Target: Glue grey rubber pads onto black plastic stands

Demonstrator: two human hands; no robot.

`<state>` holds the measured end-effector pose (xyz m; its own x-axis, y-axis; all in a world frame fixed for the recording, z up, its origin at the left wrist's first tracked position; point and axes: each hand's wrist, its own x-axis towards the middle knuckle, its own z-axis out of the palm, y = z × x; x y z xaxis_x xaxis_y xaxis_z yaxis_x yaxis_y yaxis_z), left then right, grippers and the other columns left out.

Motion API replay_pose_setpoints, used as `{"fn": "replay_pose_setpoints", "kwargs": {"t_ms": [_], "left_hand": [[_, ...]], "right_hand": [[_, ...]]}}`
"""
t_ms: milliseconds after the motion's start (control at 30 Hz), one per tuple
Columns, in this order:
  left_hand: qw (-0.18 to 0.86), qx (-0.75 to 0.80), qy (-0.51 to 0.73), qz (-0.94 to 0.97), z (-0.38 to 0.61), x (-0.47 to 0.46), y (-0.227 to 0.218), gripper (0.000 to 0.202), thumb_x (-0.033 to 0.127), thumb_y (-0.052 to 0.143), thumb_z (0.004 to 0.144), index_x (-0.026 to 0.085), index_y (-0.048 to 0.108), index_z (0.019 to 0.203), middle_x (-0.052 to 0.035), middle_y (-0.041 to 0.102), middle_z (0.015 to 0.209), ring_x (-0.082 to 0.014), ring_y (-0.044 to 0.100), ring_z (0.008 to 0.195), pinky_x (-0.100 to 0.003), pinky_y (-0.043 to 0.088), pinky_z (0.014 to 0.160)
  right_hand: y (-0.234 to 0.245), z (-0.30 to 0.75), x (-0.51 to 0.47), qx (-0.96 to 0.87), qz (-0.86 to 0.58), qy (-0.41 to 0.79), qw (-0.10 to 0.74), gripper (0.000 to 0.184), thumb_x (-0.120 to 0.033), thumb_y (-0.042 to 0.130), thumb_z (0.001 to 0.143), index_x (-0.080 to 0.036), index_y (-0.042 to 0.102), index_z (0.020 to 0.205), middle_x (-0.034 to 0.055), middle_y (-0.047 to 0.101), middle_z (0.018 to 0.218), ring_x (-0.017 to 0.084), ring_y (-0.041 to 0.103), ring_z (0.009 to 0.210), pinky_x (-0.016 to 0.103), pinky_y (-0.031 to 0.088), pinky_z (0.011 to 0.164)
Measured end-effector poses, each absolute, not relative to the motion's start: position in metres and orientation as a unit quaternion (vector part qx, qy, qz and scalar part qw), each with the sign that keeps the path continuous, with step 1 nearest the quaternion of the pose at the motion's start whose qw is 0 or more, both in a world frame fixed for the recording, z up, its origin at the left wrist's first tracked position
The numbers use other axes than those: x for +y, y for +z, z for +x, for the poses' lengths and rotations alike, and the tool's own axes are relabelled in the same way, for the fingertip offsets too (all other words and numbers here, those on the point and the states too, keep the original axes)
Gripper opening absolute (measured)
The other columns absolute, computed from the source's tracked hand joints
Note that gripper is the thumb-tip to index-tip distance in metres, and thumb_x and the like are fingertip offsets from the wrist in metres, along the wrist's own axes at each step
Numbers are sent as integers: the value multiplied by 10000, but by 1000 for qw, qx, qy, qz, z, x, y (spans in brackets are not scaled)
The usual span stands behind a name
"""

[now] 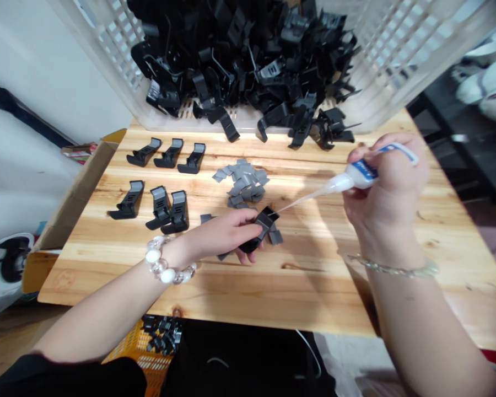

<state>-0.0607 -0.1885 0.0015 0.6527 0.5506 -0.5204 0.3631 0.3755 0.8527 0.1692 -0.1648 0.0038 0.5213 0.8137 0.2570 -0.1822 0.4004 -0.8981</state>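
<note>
My left hand (227, 231) is closed on a black plastic clip (265, 221) above the middle of the wooden table. In my right hand (382, 182) is a white glue bottle with a blue label (361, 172), tilted so its long thin nozzle (303, 198) points down to the left. The nozzle's tip is at the clip's upper end; whether it touches cannot be made out. Small grey pads (246, 181) lie in a loose pile just beyond the clip, and a few more lie under and beside my left hand.
Several black clips with grey pads (192, 159) stand in two rows at the left. A white plastic crate (380, 105) heaped with black clips (240, 60) borders the table's far side. Below the near edge sits an orange basket (151, 361) with black parts; a cardboard box (72, 198) stands left.
</note>
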Motion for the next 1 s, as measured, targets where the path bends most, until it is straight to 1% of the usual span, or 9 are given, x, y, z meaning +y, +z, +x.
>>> {"fn": "replay_pose_setpoints", "kwargs": {"t_ms": [133, 333, 433, 533, 600, 800, 1000], "left_hand": [[703, 433, 55, 562, -59, -189, 4, 154, 275, 473, 924, 158, 550, 860, -20, 639, 819, -105, 670, 602, -210, 568, 520], [685, 443, 43, 577, -61, -189, 4, 180, 280, 490, 910, 151, 579, 822, -28, 661, 822, -102, 679, 596, -182, 551, 490], [676, 446, 41, 585, -63, -189, 2, 202, 299, 487, 909, 154, 592, 814, -38, 682, 840, -107, 685, 598, -179, 550, 484], [673, 447, 41, 588, -64, -189, 0, 215, 316, 487, 907, 155, 604, 825, -49, 698, 857, -113, 689, 598, -186, 554, 481], [673, 448, 43, 587, -64, -189, -1, 213, 321, 493, 902, 156, 608, 833, -52, 701, 860, -115, 688, 596, -186, 554, 478], [674, 445, 43, 588, -63, -189, -1, 210, 320, 498, 896, 151, 613, 846, -59, 697, 857, -114, 689, 598, -176, 553, 480], [672, 443, 45, 592, -64, -188, -3, 220, 326, 491, 900, 153, 614, 845, -62, 703, 852, -122, 696, 602, -186, 552, 481]], "right_hand": [[4, 168, -166, -380, -442, 319, 748, 133, -136, 560, 689, -254, 509, 723, -26, 568, 595, 125, 491, 467, 232, 247, 350], [6, 165, -167, -389, -441, 317, 744, 146, -120, 579, 675, -250, 520, 701, -31, 562, 586, 103, 483, 472, 209, 267, 353], [5, 164, -166, -388, -436, 308, 751, 143, -103, 556, 666, -243, 534, 687, -33, 559, 571, 112, 521, 507, 208, 278, 365], [4, 162, -164, -404, -420, 286, 761, 192, -55, 551, 642, -245, 554, 674, -42, 552, 553, 119, 561, 549, 223, 349, 417], [4, 160, -163, -411, -408, 278, 766, 217, -24, 540, 629, -237, 558, 670, -55, 549, 550, 109, 570, 542, 229, 383, 453], [6, 157, -165, -404, -405, 285, 769, 197, -24, 554, 645, -220, 566, 667, -59, 546, 576, 93, 572, 520, 235, 382, 469], [2, 159, -163, -422, -427, 253, 759, 229, -55, 565, 643, -283, 561, 661, -45, 554, 553, 142, 557, 544, 277, 394, 483]]}}
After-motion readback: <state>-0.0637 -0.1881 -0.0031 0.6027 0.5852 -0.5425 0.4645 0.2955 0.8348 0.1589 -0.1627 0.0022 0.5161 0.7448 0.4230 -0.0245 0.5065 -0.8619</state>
